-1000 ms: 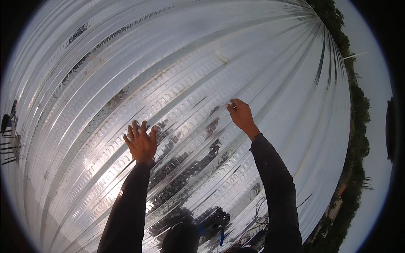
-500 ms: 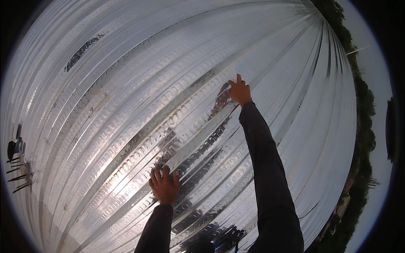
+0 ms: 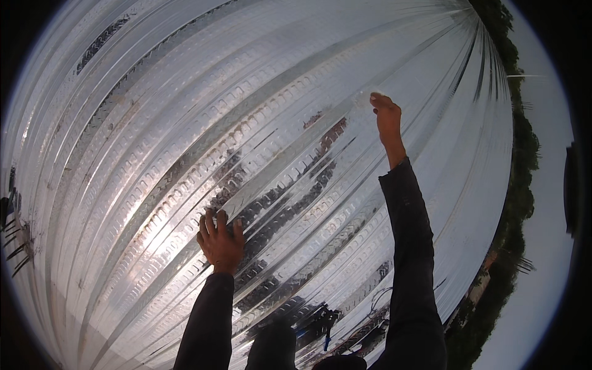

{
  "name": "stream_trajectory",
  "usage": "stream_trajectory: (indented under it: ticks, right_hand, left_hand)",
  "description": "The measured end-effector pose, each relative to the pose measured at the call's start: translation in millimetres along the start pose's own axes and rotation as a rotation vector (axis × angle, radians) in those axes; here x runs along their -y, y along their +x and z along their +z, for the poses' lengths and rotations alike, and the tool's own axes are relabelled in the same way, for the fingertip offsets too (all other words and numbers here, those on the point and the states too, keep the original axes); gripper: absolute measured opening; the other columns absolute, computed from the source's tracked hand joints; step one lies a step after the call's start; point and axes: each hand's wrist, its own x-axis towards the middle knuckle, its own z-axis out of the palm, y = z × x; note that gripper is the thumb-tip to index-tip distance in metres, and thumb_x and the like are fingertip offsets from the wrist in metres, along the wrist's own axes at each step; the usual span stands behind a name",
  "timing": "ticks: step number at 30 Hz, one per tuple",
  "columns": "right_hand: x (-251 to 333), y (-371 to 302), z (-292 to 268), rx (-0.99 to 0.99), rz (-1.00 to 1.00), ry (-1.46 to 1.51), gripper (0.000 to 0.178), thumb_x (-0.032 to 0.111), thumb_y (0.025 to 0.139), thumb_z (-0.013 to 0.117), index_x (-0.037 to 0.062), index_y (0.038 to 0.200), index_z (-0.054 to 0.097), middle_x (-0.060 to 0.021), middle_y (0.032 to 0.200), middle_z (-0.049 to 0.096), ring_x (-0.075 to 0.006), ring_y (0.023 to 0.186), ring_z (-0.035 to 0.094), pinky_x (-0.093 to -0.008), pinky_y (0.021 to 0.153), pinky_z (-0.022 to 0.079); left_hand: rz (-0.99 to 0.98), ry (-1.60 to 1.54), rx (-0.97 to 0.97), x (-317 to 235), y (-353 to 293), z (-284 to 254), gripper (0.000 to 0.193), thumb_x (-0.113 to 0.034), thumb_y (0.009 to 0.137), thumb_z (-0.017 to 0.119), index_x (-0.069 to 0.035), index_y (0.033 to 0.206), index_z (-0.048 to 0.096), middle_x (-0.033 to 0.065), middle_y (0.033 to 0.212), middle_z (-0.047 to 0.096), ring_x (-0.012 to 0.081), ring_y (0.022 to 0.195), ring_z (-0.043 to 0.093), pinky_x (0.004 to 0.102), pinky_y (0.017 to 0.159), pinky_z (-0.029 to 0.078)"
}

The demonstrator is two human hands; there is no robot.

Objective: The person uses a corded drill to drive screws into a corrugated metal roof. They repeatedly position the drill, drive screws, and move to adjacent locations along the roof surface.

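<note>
A broad shiny ribbed metal sheet surface [image 3: 296,80] fills most of the view, its long ribs converging at the far right. My left hand [image 3: 222,243] lies on it at lower centre, its fingers stretched and spread over a raised rib, thumb apart. Farther out on the right, my right hand [image 3: 387,117] is over the same ribbed metal with its fingers curled in and the wrist bent. Whatever may lie between those fingertips is too small to make out. Both arms wear dark long sleeves, and dark reflections of me show in the metal.
Several dark rods [image 3: 17,243] stick out at the far left edge. A black and blue object [image 3: 327,324] shows at the bottom near my body. Beyond the metal's right edge run green trees [image 3: 521,185] under a grey sky. A dark patterned strip [image 3: 105,43] lies upper left.
My right hand has moved farther out and to the right, its fingers going from spread to curled. The left hand stays spread on a rib. The whole view has shifted slightly.
</note>
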Motion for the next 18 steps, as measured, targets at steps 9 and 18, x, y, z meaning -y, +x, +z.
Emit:
stream_trajectory:
  ticks: [9, 18]
  right_hand:
    - [32, -207, -150, -0.064, 0.148, 0.006, 0.029, 0.017, 0.096, 0.064, -0.0038, 0.114, 0.073, -0.0123, 0.114, 0.071, -0.0209, 0.107, 0.065, -0.0343, 0.097, 0.050]
    - [-41, -522, -249, 0.098, 0.478, -0.008, 0.017, 0.009, 0.085, 0.076, -0.0044, 0.096, 0.074, -0.0089, 0.089, 0.075, -0.0163, 0.084, 0.069, -0.0295, 0.078, 0.053]
  left_hand:
    - [-0.010, 0.010, -0.011, -13, -9, 1, 0.048, -0.044, 0.097, 0.058, -0.012, 0.132, 0.059, 0.0153, 0.148, 0.049, 0.0370, 0.139, 0.041, 0.0526, 0.111, 0.033]
    - [0.009, 0.007, -0.126, -21, -35, 10, 0.072, -0.065, 0.097, 0.040, -0.007, 0.134, 0.062, 0.0114, 0.143, 0.058, 0.0325, 0.135, 0.049, 0.0514, 0.109, 0.036]
